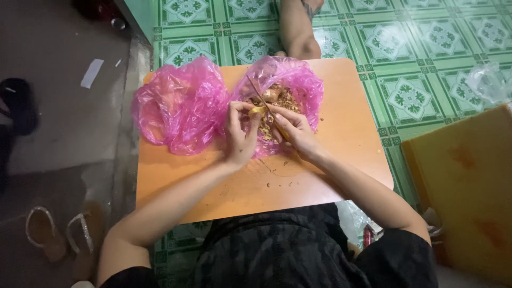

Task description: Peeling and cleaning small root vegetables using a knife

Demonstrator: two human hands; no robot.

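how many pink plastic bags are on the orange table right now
2. One pink bag lies bunched at the table's left; the other pink bag is open at the middle, holding peelings, behind both hands. None seem hidden.

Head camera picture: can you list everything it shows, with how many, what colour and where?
Low orange wooden table: one, centre.
Crumpled pink plastic bags: two, on the table's far side; the right one holds brown peelings.
Small yellowish peeled bulb: one, at the left fingertips.
Thin-bladed knife: one, in the right hand.
Green patterned floor tiles: right and behind.
Clear plastic bag: one, right on the tiles.
Yellow-orange board: one, right edge.
Sandals: two, lower left.
Another person's leg: top.
Left hand: pinching the bulb.
Right hand: grip closed on the knife.
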